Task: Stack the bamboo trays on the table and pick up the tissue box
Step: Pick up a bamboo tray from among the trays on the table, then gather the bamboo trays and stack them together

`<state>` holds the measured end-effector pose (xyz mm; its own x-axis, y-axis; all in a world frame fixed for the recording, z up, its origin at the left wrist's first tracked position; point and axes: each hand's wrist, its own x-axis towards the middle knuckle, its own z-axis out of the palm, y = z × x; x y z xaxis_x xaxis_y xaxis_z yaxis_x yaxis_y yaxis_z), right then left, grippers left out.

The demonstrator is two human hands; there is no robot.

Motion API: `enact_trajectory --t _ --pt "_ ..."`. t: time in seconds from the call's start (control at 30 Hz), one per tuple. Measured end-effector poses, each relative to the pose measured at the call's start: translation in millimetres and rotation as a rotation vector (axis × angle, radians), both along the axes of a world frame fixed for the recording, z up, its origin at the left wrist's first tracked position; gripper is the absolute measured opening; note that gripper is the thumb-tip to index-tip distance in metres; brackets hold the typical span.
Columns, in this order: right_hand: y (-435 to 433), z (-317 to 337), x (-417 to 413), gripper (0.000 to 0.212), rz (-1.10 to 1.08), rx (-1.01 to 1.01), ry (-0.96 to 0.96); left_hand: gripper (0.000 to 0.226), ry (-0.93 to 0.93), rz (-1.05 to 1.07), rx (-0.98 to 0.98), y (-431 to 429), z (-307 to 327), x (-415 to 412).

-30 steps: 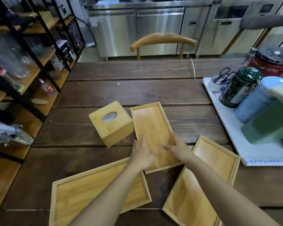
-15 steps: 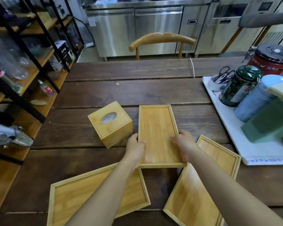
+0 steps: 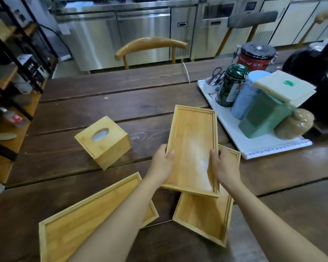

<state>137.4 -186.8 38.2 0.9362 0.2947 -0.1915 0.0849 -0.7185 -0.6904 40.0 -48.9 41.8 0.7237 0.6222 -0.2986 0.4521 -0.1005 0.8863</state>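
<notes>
I hold a small bamboo tray (image 3: 192, 140) lifted off the dark wooden table (image 3: 121, 106). My left hand (image 3: 162, 163) grips its left rim and my right hand (image 3: 223, 165) grips its right rim. Its near end hangs over a second bamboo tray (image 3: 203, 216), which lies flat at the lower right. A third, larger bamboo tray (image 3: 74, 225) lies at the lower left, partly hidden by my left forearm. The square bamboo tissue box (image 3: 103, 138) with an oval opening on top stands to the left of the held tray, untouched.
A white tray (image 3: 254, 150) at the right carries a green tin (image 3: 230, 85), a blue canister (image 3: 246, 95), a red jar (image 3: 256, 55), a green box (image 3: 263, 118) and scissors. A black appliance (image 3: 314, 67) stands at the far right. A wooden chair (image 3: 151, 46) sits behind the table, open shelving (image 3: 9, 76) at the left.
Both hands closed on the small tray's side rims, lifted it and carried it to the right, over the tray at the lower right. The tissue box and the left tray stayed put.
</notes>
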Motion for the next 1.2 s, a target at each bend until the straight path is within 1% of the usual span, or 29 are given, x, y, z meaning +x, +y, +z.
enact_trajectory --t 0.1,0.2,0.43,0.57,0.7,0.9,1.03,1.1,1.17,1.2 --pt "-27.8 -1.3 -11.3 0.038 -0.060 -0.123 -0.049 0.029 -0.005 -0.135 0.045 -19.5 -3.4 2.7" --pt "-49.3 -3.3 -22.3 0.040 -0.113 -0.192 -0.085 0.033 0.024 -0.240 0.096 -38.9 -10.5 1.7" --pt "-79.7 -18.5 -53.5 0.037 -0.138 -0.296 -0.069 0.033 0.091 -0.350 0.088 -61.8 -28.2 -10.9" --pt "-83.5 -27.9 -66.1 0.037 -0.143 -0.325 -0.068 0.032 0.111 -0.365 0.080 -66.7 -40.0 -20.0" --pt "-82.9 -37.8 -69.1 0.037 -0.137 -0.370 -0.088 0.037 0.112 -0.349 0.042 -67.0 -45.6 -24.3" --pt "-82.6 -47.0 -68.9 0.036 -0.106 -0.385 -0.090 0.035 0.122 -0.321 0.018 -66.3 -51.9 -25.1" --pt "-84.7 -50.5 -67.2 0.038 -0.059 -0.462 -0.097 0.039 0.122 -0.309 0.042 -66.7 -49.1 -25.4" --pt "-84.8 -46.2 -62.7 0.038 -0.069 -0.509 -0.089 0.040 0.131 -0.314 0.077 -64.0 -45.7 -25.1" --pt "-83.9 -38.7 -54.4 0.034 -0.107 -0.497 -0.114 0.045 0.160 -0.351 0.105 -57.1 -42.4 -26.1" --pt "-82.3 -35.0 -49.8 0.030 -0.107 -0.482 -0.165 0.047 0.174 -0.374 0.105 -51.8 -40.9 -27.2"
